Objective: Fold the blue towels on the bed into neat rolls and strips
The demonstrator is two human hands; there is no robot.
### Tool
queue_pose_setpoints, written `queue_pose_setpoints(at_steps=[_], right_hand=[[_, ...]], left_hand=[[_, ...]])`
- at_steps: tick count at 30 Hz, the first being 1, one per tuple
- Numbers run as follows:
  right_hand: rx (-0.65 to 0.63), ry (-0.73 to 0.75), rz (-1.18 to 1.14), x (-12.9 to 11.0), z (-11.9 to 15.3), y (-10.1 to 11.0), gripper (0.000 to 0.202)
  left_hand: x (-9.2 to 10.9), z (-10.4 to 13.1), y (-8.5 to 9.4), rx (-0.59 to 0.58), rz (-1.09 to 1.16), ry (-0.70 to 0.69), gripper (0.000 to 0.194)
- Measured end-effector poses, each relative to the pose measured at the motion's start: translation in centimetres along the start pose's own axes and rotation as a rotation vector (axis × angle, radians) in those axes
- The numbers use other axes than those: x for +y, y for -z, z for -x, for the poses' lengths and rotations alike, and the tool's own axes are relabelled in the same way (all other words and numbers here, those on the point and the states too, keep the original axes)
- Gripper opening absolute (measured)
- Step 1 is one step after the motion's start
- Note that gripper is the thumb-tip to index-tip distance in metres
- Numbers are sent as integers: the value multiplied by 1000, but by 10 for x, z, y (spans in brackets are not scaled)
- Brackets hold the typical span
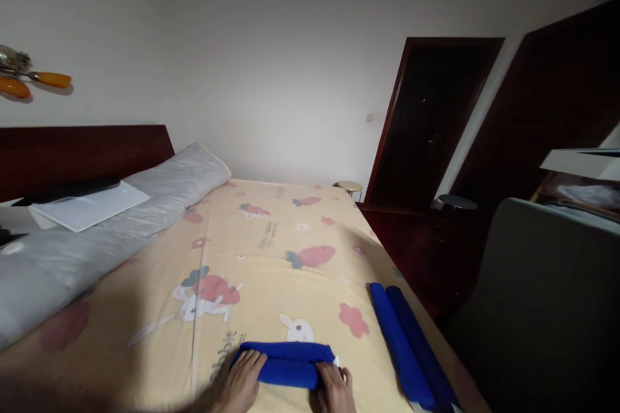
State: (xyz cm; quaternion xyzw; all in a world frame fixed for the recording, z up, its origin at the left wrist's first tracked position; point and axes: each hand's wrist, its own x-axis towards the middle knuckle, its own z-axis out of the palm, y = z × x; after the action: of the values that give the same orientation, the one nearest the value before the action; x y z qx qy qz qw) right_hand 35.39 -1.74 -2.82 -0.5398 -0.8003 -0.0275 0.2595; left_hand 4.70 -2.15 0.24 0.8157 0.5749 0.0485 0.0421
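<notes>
A bright blue towel (290, 372), partly rolled, lies crosswise on the bed close to me, with a small white label at its right end. My left hand (245, 377) curls its fingers over the left end of the roll. At the other end, my right hand (334, 384) grips the cloth, thumb and fingers bent around it. Two long rolled blue towels lie side by side to the right: a brighter one (400, 345) and a darker one (420, 342), both along the bed's right edge and touched by neither hand.
The bed (271, 277) has a cream sheet printed with rabbits and carrots. A long grey pillow (159, 203) runs along the left, with white papers (92, 205) on it. At right stand a dark grey chair back (537, 271), a black-topped stool (456, 202) and a dark door (436, 122).
</notes>
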Motion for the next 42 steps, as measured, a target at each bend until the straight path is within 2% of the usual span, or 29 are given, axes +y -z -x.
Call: queue_pose_setpoints(at_steps=[3, 5, 9, 12, 16, 21, 26, 28, 31, 34, 39, 42], right_hand=[[-141, -99, -65, -10, -9, 15, 35], [-165, -143, -40, -16, -14, 21, 34], [-13, -198, 47, -24, -14, 15, 50], [70, -133, 90, -32, -8, 4, 58], [77, 14, 78, -49, -7, -7, 67], [111, 143, -27, -79, -24, -14, 77], [-45, 148, -111, -98, -42, -27, 82], [-97, 132, -112, -100, -47, -32, 84], [-118, 142, -108, -96, -48, -35, 85], [-88, 180, -89, -82, -45, -32, 85], [-46, 145, -9, -30, -32, -13, 73], [-61, 99, 32, 4, -22, -2, 68]], left_hand=[[16, -6, 10, -68, 34, 68, 66], [23, -9, 15, -83, 42, 89, 63], [23, -14, 17, 3, -53, 143, 72], [19, -14, 7, 86, -92, 122, 80], [23, -9, -7, 164, -48, -5, 85], [32, -9, -11, 88, -32, 33, 77], [24, -11, -18, 20, -57, 17, 69], [20, -10, -18, 37, -56, 4, 71], [14, -8, -12, 96, -50, -32, 77], [4, -5, -3, 72, -30, -39, 77], [-22, 6, 4, 65, 19, 32, 78], [-28, 10, 7, 20, -2, 59, 78]])
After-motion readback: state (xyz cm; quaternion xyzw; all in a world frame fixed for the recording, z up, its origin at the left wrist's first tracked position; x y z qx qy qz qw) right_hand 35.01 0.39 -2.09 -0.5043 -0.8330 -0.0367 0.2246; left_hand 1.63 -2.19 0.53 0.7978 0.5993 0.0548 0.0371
